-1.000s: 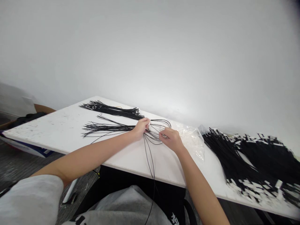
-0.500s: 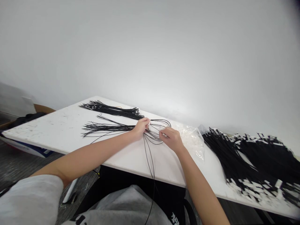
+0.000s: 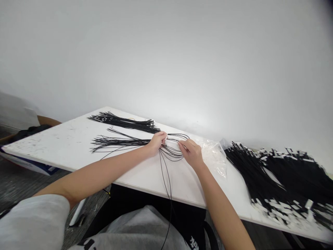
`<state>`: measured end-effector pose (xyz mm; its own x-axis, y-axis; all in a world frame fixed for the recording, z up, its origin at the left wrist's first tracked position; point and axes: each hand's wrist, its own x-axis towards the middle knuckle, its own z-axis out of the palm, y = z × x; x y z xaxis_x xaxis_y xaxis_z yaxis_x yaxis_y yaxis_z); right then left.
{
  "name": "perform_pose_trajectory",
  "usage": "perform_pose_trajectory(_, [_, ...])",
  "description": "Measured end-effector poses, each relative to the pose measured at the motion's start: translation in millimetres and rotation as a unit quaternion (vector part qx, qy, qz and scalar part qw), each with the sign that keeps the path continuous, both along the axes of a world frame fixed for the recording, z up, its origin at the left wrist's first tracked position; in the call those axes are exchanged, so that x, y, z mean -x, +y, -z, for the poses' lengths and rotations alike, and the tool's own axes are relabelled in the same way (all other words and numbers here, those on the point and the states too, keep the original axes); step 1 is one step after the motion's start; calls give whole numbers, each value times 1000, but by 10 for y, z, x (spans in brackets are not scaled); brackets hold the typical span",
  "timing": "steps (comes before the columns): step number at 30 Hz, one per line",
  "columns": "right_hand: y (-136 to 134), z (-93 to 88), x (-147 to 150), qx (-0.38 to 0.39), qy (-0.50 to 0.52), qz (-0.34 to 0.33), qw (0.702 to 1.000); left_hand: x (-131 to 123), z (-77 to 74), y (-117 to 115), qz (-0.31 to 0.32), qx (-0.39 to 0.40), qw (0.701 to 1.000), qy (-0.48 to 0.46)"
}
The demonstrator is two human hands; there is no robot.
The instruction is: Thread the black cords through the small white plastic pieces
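Observation:
Near the middle of the table my left hand point(image 3: 156, 141) is closed around a bundle of thin black wires point(image 3: 122, 141), whose loose ends fan out to the left. A small white piece, perhaps a connector, shows at its fingertips. To the right of that hand the wires curve in loops toward my right hand point(image 3: 191, 151), which pinches one or more of them between thumb and fingers. The exact number in the pinch is hidden. A couple of wires hang down over the table's front edge.
Behind the left hand lies another black wire bundle point(image 3: 122, 121) on the white table point(image 3: 65, 142). A clear plastic bag point(image 3: 215, 156) sits right of my hands. Farther right are large piles of black cables with white connectors point(image 3: 293, 180). A cardboard box point(image 3: 48, 121) stands at far left.
My right hand has moved slightly to the right, drawing the wires between the hands a little straighter. My left hand stays in place.

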<state>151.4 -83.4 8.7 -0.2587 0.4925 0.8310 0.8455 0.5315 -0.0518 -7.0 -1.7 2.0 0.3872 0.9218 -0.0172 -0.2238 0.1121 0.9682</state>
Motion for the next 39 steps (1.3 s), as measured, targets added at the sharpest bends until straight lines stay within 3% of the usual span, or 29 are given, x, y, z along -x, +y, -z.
perform_pose_trajectory(12, [-13, -34, 14, 57, 39, -8, 998, 3, 4, 4, 4, 10, 1000, -29])
perform_pose_trajectory(24, [-35, -54, 22, 110, -11, 21, 994, 1, 10, 16, 9, 16, 998, -54])
perform_pose_trajectory(34, [44, 83, 20, -30, -88, 98, 991, -6, 10, -28, 36, -14, 999, -32])
perform_pose_trajectory(39, [71, 118, 49, -47, -90, 103, 989, -6, -4, -55, 63, -15, 997, -35])
